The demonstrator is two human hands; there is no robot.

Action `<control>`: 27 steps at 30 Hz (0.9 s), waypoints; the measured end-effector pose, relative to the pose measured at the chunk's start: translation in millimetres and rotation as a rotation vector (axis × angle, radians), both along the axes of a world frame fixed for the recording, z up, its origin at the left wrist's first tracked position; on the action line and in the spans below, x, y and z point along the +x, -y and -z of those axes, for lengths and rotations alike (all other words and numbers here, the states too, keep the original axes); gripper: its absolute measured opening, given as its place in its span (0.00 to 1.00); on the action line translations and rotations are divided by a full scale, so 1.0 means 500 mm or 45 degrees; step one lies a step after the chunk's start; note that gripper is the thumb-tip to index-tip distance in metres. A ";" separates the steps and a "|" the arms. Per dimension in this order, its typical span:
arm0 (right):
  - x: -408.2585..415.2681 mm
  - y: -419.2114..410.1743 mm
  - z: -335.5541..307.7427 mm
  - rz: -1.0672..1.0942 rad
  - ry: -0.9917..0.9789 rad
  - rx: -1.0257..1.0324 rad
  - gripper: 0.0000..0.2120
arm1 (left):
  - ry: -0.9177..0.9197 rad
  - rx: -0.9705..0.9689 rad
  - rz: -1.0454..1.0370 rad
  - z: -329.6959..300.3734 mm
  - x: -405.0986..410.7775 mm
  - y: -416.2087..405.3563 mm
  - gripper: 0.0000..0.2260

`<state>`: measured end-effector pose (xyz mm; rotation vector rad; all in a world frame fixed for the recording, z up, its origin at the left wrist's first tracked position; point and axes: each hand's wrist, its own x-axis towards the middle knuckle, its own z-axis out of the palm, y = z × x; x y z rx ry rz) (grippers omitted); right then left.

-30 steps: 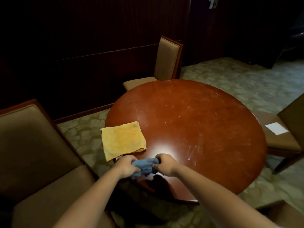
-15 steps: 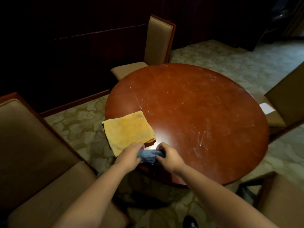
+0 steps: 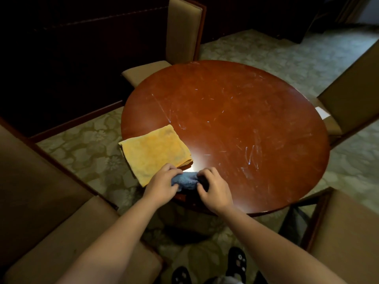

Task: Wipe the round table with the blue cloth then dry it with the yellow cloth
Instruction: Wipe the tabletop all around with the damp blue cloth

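blue cloth (image 3: pixel 185 179) bunched (table edge) | yellow cloth (image 3: pixel 156 151) folded, overhanging edge

Tan upholstered chairs stand far (image 3: pixel 184 31), right (image 3: pixel 348 95), near left (image 3: pixel 41 201) and near right (image 3: pixel 348 232); patterned carpet (image 3: pixel 86 152) covers the floor.

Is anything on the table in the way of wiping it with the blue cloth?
Only the yellow cloth: it lies flat on the table's near-left edge, partly overhanging, just left of the blue cloth gripped by the left hand and right hand. The rest of the top shows nothing standing on it, only streaks.
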<state>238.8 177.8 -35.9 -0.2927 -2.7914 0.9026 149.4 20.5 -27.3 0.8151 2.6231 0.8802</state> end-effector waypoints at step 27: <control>0.022 -0.013 0.078 -0.359 0.398 0.388 0.35 | -0.275 -0.709 0.687 0.033 -0.016 -0.013 0.18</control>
